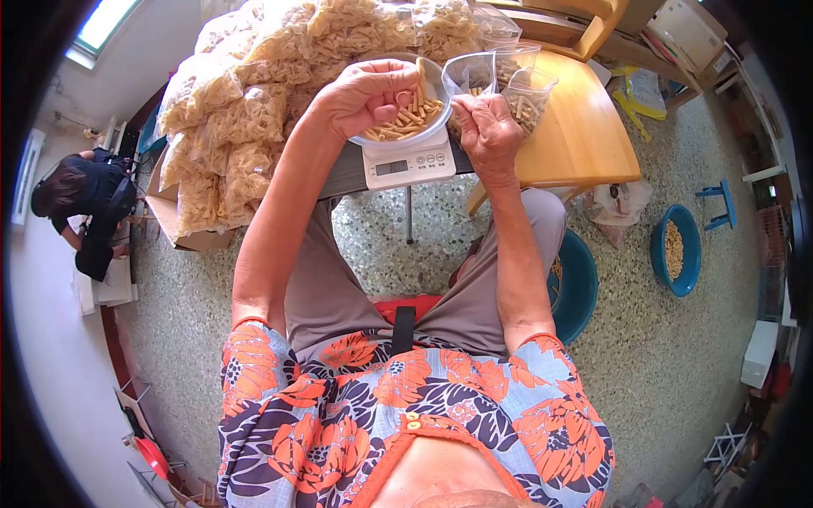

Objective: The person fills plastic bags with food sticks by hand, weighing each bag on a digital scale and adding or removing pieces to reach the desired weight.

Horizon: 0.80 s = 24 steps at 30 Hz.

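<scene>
My left hand point(370, 95) is over a clear round bowl point(359, 137), its thumb and fingers pinched on a short tan stick point(421, 74) held upright. Many similar tan sticks point(406, 124) lie in the bowl, which rests on a white digital scale point(410, 169) with a small display and buttons. Just right of the bowl, my right hand point(489, 127) is closed on the edge of a clear plastic bag point(471, 73). A few sticks show inside that bag. Other clear bags of sticks point(527, 108) stand behind and beside this hand on a wooden chair.
Bags of pale, ring-like pieces point(254, 118) are piled at the left and back. The wooden chair point(584, 127) is on the right. Teal tubs point(579, 288) and a blue stool point(718, 206) stand on the speckled floor. At far left, another person point(85, 195) bends forward.
</scene>
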Each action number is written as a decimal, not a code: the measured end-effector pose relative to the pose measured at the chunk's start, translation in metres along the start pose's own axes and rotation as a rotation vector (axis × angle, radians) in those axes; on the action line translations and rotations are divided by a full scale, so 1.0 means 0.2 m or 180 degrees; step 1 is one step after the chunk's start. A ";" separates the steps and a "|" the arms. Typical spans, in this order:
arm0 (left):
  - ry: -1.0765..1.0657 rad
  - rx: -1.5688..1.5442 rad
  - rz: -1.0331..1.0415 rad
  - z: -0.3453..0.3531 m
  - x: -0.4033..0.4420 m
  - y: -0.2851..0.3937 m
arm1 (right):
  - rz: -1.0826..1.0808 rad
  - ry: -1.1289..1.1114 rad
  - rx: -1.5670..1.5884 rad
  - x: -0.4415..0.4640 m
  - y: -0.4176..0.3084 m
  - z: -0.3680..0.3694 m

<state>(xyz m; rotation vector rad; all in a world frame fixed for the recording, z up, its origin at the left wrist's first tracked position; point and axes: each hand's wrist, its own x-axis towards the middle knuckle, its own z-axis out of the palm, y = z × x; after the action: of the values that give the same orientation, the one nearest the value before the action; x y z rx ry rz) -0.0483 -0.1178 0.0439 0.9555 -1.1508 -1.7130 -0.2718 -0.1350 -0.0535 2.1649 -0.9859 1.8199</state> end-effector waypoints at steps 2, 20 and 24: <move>0.0224 -0.0681 -0.0030 0.02 0.03 -0.01 | 0.0003 0.0014 0.0010 0.00 0.00 -0.01; 0.1252 0.2666 0.1690 0.28 0.21 -0.05 | 0.0102 0.0020 0.0076 0.00 0.00 -0.02; 0.1082 0.3005 0.1528 0.15 0.16 -0.04 | 0.0053 0.0037 0.0078 0.00 0.00 -0.02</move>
<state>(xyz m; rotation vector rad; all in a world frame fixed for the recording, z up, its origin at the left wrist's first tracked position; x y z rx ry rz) -0.0883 -0.1365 0.0406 1.3003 -1.7963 -0.5459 -0.2762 -0.1332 -0.0523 2.1641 -0.9873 1.8593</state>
